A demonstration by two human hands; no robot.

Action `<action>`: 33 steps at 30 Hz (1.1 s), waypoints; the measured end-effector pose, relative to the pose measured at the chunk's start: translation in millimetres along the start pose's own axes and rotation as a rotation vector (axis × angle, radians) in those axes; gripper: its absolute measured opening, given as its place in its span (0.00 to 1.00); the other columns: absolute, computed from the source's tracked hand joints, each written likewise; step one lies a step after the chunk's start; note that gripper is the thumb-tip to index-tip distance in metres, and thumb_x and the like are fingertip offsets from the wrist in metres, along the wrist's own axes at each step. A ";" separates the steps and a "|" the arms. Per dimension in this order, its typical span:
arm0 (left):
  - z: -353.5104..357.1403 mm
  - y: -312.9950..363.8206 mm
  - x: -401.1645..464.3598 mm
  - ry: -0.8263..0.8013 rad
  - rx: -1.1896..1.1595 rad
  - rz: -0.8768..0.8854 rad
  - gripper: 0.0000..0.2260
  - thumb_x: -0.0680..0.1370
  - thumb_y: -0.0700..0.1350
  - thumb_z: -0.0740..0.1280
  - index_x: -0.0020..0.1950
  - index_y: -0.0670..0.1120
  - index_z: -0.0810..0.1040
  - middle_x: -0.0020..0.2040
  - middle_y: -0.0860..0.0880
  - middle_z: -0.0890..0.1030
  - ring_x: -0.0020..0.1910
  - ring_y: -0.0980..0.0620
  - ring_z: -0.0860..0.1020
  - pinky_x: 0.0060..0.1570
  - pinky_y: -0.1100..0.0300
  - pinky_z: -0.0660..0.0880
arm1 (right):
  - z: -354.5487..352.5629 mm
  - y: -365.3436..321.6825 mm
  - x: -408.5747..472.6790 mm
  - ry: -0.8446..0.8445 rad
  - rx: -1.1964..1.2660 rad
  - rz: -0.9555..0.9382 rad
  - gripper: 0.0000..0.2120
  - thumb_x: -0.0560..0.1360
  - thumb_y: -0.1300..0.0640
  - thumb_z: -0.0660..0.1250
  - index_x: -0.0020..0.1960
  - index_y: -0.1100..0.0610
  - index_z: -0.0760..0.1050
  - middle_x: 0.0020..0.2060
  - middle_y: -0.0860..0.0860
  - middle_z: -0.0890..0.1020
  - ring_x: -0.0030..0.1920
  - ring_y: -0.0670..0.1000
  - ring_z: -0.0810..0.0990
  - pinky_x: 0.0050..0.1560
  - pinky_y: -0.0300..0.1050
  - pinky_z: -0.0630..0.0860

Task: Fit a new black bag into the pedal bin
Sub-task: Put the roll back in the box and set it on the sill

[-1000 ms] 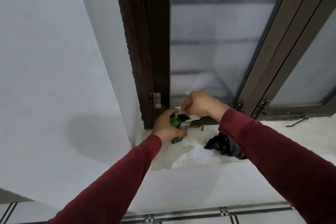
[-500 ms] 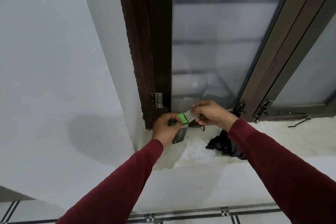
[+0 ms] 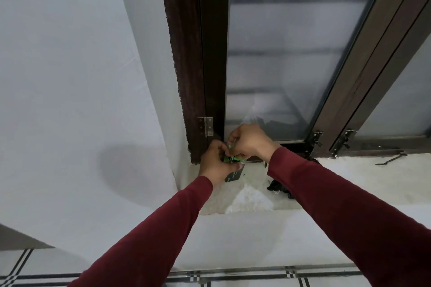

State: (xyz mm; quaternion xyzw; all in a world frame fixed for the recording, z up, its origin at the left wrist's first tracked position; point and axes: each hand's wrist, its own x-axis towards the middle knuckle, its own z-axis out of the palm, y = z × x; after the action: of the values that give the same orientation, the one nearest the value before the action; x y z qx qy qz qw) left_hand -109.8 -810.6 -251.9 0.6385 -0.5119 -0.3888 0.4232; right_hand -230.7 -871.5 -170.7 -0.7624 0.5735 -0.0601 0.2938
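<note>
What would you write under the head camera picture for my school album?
Both hands, left hand and right hand, hold a small green and black box over the windowsill, beside a crumpled black bag.

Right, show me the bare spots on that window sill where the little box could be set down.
The sill lies bare to the right, between the crumpled black bag and the loose window hook. A smaller free patch sits at the front edge, below the green-and-black box. The left corner by the window frame is crowded: the left hand and right hand both grip the box there.
</note>
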 end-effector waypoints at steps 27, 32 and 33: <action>-11.8 -4.5 -0.9 -0.087 0.092 0.107 0.23 0.68 0.37 0.81 0.49 0.59 0.73 0.55 0.52 0.82 0.57 0.51 0.83 0.55 0.53 0.83 | 11.9 32.4 -13.4 -0.022 0.574 0.013 0.13 0.74 0.71 0.66 0.49 0.59 0.86 0.48 0.49 0.83 0.52 0.49 0.80 0.47 0.38 0.76; -15.0 6.2 -2.0 0.148 0.199 0.132 0.14 0.70 0.51 0.80 0.45 0.52 0.77 0.53 0.53 0.78 0.48 0.54 0.78 0.44 0.61 0.76 | 30.7 51.1 -25.0 0.270 0.766 0.104 0.08 0.75 0.60 0.72 0.53 0.50 0.83 0.50 0.45 0.85 0.54 0.47 0.83 0.52 0.41 0.77; -15.7 10.4 -2.0 0.213 0.230 0.137 0.14 0.70 0.53 0.79 0.44 0.51 0.77 0.50 0.52 0.78 0.46 0.54 0.77 0.41 0.62 0.73 | 33.9 53.4 -27.9 0.221 0.756 0.099 0.11 0.75 0.55 0.74 0.56 0.48 0.81 0.51 0.43 0.84 0.54 0.45 0.82 0.51 0.40 0.76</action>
State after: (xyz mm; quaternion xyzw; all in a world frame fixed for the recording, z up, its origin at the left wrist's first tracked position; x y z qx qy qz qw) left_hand -98.9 -807.6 -236.7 0.6839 -0.5478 -0.2278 0.4246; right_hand -270.3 -842.3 -219.3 -0.5608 0.5752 -0.3343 0.4929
